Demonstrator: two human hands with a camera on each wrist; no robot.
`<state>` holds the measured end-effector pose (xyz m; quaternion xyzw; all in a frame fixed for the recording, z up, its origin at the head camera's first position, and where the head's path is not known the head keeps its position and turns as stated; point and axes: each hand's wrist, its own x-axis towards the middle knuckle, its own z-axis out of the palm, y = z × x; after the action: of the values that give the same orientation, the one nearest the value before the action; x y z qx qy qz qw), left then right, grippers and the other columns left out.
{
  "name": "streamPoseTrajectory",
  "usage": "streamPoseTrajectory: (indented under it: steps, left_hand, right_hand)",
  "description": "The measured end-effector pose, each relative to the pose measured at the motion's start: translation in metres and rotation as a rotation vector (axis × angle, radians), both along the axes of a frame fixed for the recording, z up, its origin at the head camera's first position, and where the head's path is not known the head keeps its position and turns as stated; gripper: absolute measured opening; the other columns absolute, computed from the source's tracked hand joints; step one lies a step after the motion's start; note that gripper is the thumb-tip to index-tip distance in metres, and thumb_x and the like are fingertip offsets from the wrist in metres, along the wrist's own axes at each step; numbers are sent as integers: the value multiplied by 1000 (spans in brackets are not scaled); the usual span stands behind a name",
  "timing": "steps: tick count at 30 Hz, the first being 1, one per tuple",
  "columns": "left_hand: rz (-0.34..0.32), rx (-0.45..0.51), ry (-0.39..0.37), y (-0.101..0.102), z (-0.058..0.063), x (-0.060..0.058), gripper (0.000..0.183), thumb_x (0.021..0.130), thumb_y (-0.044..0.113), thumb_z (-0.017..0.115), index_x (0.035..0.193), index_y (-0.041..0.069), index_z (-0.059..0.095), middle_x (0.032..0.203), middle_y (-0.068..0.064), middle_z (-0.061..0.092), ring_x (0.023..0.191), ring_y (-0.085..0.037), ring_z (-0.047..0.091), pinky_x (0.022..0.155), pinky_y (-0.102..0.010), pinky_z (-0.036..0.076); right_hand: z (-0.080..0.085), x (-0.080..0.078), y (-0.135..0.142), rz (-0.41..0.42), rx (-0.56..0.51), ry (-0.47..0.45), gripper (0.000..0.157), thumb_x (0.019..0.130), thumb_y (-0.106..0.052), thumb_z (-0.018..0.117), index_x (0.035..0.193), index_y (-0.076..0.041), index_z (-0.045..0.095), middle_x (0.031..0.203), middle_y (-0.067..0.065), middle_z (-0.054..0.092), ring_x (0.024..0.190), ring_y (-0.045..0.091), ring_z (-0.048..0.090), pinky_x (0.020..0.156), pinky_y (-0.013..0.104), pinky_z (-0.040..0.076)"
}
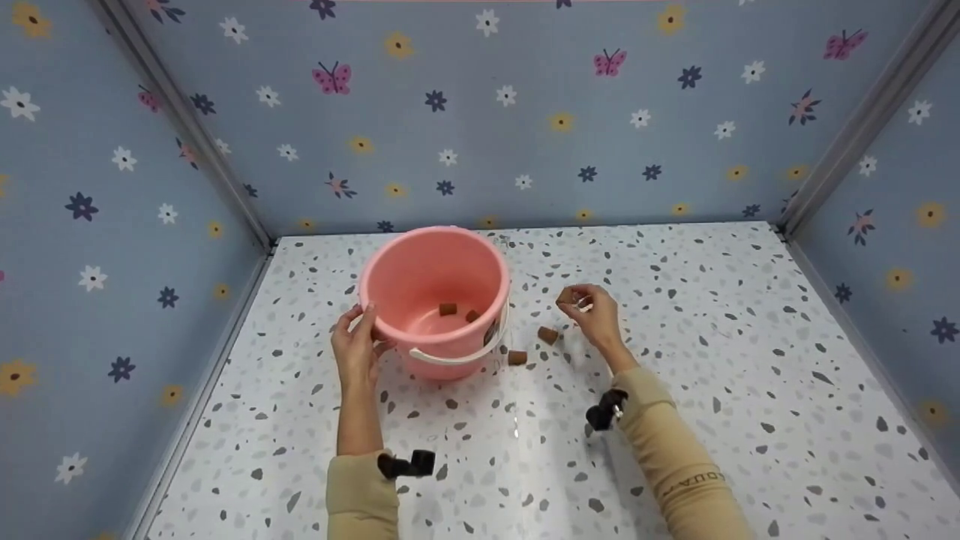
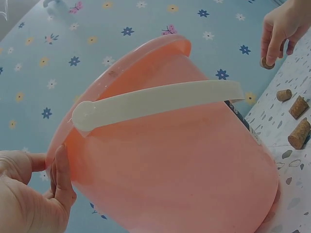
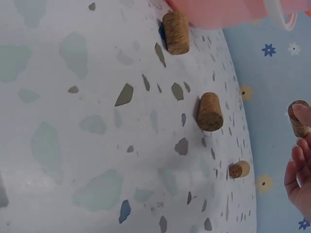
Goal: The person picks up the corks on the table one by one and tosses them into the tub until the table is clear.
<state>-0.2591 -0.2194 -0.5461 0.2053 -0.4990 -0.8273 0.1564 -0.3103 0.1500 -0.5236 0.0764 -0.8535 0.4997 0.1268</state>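
A pink bucket (image 1: 435, 352) with a white handle (image 2: 160, 104) stands on the table, with two corks (image 1: 448, 308) inside it. My left hand (image 1: 355, 352) pinches the bucket's rim at its left side, thumb and fingers on either face of the edge. Right of the bucket, my right hand (image 1: 598, 315) holds a cork (image 3: 297, 119) between thumb and fingers, up above the table. Three more corks lie loose on the table in the right wrist view: one cork (image 3: 176, 33) close by the bucket, another cork (image 3: 210, 111) mid-way, and a farther cork (image 3: 239, 169).
The speckled white tabletop (image 1: 750, 420) is bounded by a flowered blue back wall (image 1: 517, 135) and side walls (image 1: 75, 315). The bucket stands near the back wall. A black wrist camera (image 1: 409, 463) is strapped to the left sleeve, another black camera (image 1: 604, 412) to the right.
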Motion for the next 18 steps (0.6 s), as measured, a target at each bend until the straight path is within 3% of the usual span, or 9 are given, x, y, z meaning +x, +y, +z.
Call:
streamPoseTrajectory:
  steps: [4,6,7,12,14,16,18]
  left_hand:
    - [-8,-62,-19,-8,-24,-11,58,71,43,70,117,16,49,93,-13,63,55,-13,57,49,-31,53]
    - [-6,-62,-28,-5,-18,-8,59,71,44,71,117,16,49,93,-12,63,55,-12,57,49,-31,53]
    - [-8,-53,-14,-3,-12,-4,56,72,41,70,116,15,49,90,-12,64,54,-13,57,48,-30,52]
    - [23,-53,-33,26,60,32,43,84,24,62,115,1,44,75,-9,61,49,-12,53,42,-24,48]
    - [19,-63,-53,35,80,43,42,86,24,59,116,0,42,71,-4,60,47,-9,51,42,-22,48]
    - [6,-45,-59,38,90,48,41,87,22,57,117,0,41,68,-2,59,47,-9,51,42,-21,47]
    - [-1,-29,-65,38,93,49,40,88,21,57,118,0,40,67,0,59,47,-9,51,43,-21,47]
  right_hand:
    - [11,2,-7,22,-30,38,32,74,-11,72,100,3,61,86,15,56,77,25,54,64,31,45]
    - [17,3,-10,32,-38,53,32,74,-11,72,101,3,60,86,16,56,77,24,53,64,30,45]
    - [19,4,-12,39,-39,61,32,74,-11,72,101,3,60,86,16,56,77,24,53,64,30,45]
    - [33,7,-20,79,-61,114,31,74,-10,73,100,2,61,88,17,56,74,24,52,63,34,46]
    - [39,8,-24,93,-70,140,32,73,-10,73,100,2,61,88,16,56,74,25,53,63,36,46]
    - [45,10,-28,100,-67,160,33,73,-11,73,100,2,61,89,14,57,74,24,54,63,35,47]
    - [51,12,-32,111,-64,176,32,73,-12,73,100,1,61,89,13,57,76,23,54,64,34,48]
